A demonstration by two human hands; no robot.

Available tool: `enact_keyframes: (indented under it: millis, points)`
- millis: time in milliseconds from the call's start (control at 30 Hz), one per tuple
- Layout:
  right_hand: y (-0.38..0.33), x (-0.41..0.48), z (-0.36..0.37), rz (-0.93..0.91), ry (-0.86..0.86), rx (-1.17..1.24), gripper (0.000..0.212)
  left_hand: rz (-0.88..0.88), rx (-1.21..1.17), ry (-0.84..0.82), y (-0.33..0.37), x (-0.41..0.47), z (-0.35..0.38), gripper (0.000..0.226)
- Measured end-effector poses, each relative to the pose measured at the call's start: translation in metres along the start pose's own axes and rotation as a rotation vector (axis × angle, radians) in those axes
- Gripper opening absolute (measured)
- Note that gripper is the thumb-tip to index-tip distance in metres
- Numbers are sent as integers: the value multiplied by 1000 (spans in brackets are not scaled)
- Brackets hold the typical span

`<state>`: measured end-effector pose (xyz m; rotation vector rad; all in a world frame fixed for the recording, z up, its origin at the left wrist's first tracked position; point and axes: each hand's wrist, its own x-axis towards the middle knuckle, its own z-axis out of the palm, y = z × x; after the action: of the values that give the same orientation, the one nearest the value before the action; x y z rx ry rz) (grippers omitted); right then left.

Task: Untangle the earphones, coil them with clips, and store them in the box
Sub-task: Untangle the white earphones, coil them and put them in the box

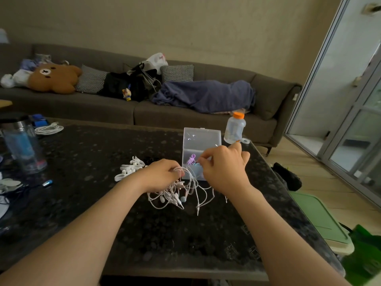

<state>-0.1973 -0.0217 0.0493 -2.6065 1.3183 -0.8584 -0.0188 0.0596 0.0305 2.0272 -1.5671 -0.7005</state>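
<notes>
Earphones [181,195] form a white tangle; left hand [162,174] fingers curl round it; right hand [223,168] fingers pinch one cord.

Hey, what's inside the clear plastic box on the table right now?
Inside the clear box, a purple earphone set and a light blue one beside it show. The right hand covers the box's front right part, so anything there is hidden.

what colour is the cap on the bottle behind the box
Orange cap, shown in the head view.
</notes>
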Motion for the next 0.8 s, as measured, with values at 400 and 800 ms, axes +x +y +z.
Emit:
enact_keyframes:
  millis: [400, 800]
  points:
    - [-11, -3, 5, 122, 128, 43, 14, -51, -328, -112, 9, -5, -4, 38]
    - [-8, 2, -6, 306, -75, 362, 24, -184, -690, 46, 10, -4, -7, 23]
